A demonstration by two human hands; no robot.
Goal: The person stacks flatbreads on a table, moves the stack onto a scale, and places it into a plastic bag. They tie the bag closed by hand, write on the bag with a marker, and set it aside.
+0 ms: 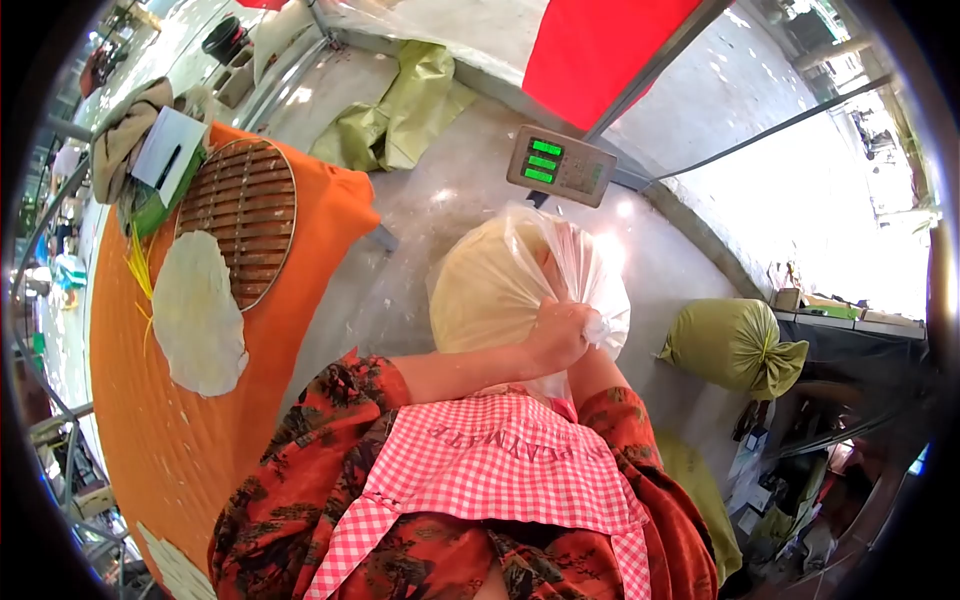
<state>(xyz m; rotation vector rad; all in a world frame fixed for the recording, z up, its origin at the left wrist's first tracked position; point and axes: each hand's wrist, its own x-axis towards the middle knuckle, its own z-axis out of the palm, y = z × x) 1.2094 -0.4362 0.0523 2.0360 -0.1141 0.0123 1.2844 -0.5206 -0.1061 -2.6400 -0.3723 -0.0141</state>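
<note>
A large clear plastic bag (480,285) filled with something pale and round stands before me, its top pulled into pleats. My left hand (560,335) is closed around the gathered neck of the bag, and a twisted bit of plastic pokes out beside the fist. From the right, my right forearm (597,372) reaches up behind that neck. My right hand is hidden behind the plastic; a reddish patch shows through it, but its fingers cannot be made out. Just beyond the bag is a scale display (562,166) with lit green readouts.
On the left is an orange-covered table (140,400) with a round slatted rack (245,215) and a pale flat sheet (200,315). A tied olive sack (725,345) lies at right, another olive sack (400,115) ahead. A metal pole (655,70) and red cloth (595,55) stand beyond.
</note>
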